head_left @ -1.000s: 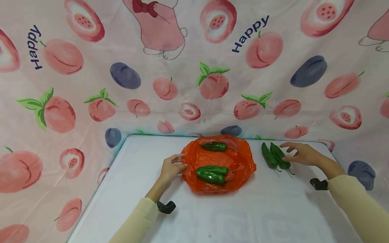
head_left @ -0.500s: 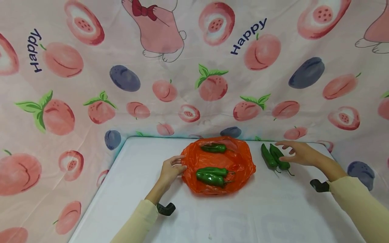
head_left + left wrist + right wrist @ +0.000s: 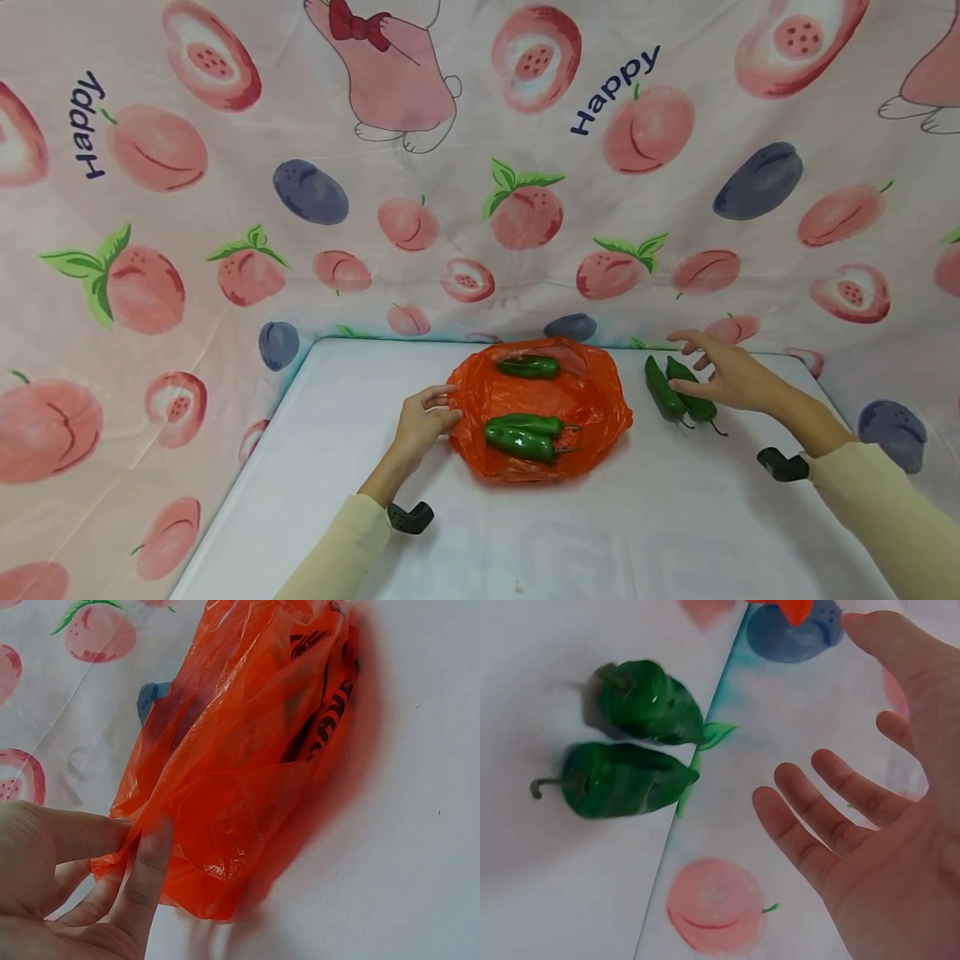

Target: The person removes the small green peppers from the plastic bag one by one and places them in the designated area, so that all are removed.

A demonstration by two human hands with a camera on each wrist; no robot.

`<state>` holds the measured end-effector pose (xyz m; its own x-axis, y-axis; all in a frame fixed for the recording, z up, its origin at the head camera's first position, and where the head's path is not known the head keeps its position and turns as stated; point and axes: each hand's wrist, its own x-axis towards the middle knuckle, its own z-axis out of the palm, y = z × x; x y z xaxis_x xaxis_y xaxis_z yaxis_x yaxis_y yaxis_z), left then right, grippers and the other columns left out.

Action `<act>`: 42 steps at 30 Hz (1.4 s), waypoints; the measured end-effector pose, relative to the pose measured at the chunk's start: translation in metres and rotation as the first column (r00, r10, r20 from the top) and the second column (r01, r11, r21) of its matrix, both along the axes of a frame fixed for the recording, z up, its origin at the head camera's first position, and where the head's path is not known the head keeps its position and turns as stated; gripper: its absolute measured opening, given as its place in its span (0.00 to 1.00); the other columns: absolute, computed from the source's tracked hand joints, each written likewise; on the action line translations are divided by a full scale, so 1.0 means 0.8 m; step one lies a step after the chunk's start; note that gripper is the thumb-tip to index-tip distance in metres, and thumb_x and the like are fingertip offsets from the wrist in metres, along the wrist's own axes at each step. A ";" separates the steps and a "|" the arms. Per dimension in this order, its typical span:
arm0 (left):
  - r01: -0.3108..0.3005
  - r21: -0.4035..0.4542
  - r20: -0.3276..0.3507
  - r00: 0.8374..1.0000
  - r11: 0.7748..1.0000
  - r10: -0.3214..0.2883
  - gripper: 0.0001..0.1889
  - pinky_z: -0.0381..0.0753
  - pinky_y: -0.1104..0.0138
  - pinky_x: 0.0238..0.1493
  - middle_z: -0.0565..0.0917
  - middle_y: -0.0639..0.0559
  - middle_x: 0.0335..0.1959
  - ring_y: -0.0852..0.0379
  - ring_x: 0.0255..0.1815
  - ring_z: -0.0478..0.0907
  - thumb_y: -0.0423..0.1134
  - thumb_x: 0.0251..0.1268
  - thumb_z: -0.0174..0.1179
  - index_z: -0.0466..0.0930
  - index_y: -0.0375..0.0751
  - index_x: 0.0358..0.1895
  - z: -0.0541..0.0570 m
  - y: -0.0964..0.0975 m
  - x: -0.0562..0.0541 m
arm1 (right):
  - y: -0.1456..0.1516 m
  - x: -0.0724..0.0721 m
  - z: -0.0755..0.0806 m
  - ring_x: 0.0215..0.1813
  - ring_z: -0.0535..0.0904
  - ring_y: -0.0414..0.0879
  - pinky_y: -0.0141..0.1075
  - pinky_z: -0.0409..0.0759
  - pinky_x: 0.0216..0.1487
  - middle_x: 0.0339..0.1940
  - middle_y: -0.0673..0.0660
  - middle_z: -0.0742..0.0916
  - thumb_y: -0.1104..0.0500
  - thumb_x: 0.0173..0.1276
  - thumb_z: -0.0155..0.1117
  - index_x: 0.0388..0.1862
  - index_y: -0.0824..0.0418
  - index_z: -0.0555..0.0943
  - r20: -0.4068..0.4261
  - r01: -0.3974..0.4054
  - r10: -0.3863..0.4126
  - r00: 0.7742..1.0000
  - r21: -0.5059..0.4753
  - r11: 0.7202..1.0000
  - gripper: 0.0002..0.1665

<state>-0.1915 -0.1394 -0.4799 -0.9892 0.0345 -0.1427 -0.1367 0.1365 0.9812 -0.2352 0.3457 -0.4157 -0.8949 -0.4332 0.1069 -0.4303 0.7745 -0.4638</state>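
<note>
An orange-red plastic bag point(image 3: 517, 393) lies spread with its mouth wide. Inside it are one green pepper point(image 3: 528, 367) at the back and two green peppers point(image 3: 519, 442) side by side toward the front. My left hand point(image 3: 422, 421) pinches the bag's left rim; in the left wrist view, thumb and fingers grip the crumpled film point(image 3: 225, 795). To the right of the bag, two more green peppers point(image 3: 662, 392) lie parallel on the table, stems toward me. Over them hovers my right hand point(image 3: 731, 377); the right wrist view shows its fingers point(image 3: 799, 832) spread, holding nothing.
The white table point(image 3: 600, 525) ends at the back against a hanging cloth point(image 3: 450, 167) printed with peaches and plums. The same cloth hangs on both sides. A small black device point(image 3: 410, 517) is strapped at each wrist.
My right hand has lifted slightly and shifted left over the two loose peppers, its fingers spreading wider. The left hand and the bag stay as they were.
</note>
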 end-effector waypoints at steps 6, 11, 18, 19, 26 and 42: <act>-0.004 -0.002 -0.002 1.000 1.000 0.004 0.23 0.86 0.46 0.50 0.80 0.32 0.52 0.51 0.36 0.86 0.25 0.67 0.64 0.77 0.30 0.65 0.017 0.003 0.011 | -0.016 0.002 0.005 0.45 0.84 0.53 0.41 0.87 0.36 0.52 0.63 0.84 0.51 0.62 0.80 0.70 0.59 0.70 -0.076 -0.030 0.025 0.997 -0.066 0.997 0.42; -0.009 0.006 0.000 1.000 1.000 0.009 0.23 0.86 0.45 0.50 0.80 0.33 0.51 0.52 0.36 0.86 0.24 0.67 0.64 0.77 0.29 0.65 0.014 0.003 0.009 | -0.033 0.002 0.005 0.39 0.83 0.51 0.38 0.87 0.33 0.49 0.61 0.84 0.57 0.59 0.81 0.69 0.60 0.72 -0.162 -0.075 0.055 0.985 -0.121 0.990 0.41; -0.018 0.022 0.005 1.000 1.000 0.018 0.23 0.86 0.44 0.49 0.80 0.32 0.50 0.54 0.35 0.85 0.23 0.65 0.65 0.77 0.28 0.64 0.013 0.002 0.007 | -0.057 0.004 0.010 0.39 0.84 0.49 0.40 0.88 0.35 0.49 0.60 0.83 0.60 0.58 0.81 0.70 0.60 0.71 -0.203 -0.101 0.069 0.977 -0.155 0.983 0.42; -0.018 0.024 0.004 1.000 1.000 0.018 0.23 0.86 0.44 0.49 0.80 0.32 0.50 0.54 0.34 0.85 0.23 0.65 0.65 0.77 0.28 0.64 0.013 0.002 0.007 | -0.061 0.005 0.011 0.39 0.83 0.48 0.39 0.88 0.35 0.49 0.59 0.83 0.60 0.58 0.81 0.70 0.60 0.71 -0.207 -0.103 0.070 0.976 -0.157 0.982 0.42; -0.009 0.016 0.009 1.000 1.000 0.009 0.23 0.85 0.42 0.52 0.80 0.31 0.51 0.52 0.36 0.85 0.23 0.67 0.64 0.77 0.29 0.65 0.014 0.002 0.007 | -0.085 0.005 0.014 0.39 0.83 0.47 0.41 0.88 0.36 0.48 0.58 0.83 0.60 0.58 0.81 0.70 0.59 0.71 -0.206 -0.127 0.091 0.974 -0.172 0.977 0.42; -0.007 0.020 0.000 1.000 1.000 0.007 0.23 0.85 0.44 0.51 0.80 0.31 0.51 0.51 0.37 0.85 0.23 0.67 0.64 0.77 0.28 0.64 0.015 0.003 0.007 | -0.134 -0.008 0.015 0.45 0.83 0.57 0.45 0.88 0.39 0.55 0.61 0.83 0.54 0.60 0.81 0.69 0.60 0.73 -0.126 -0.215 0.196 0.972 -0.162 0.963 0.40</act>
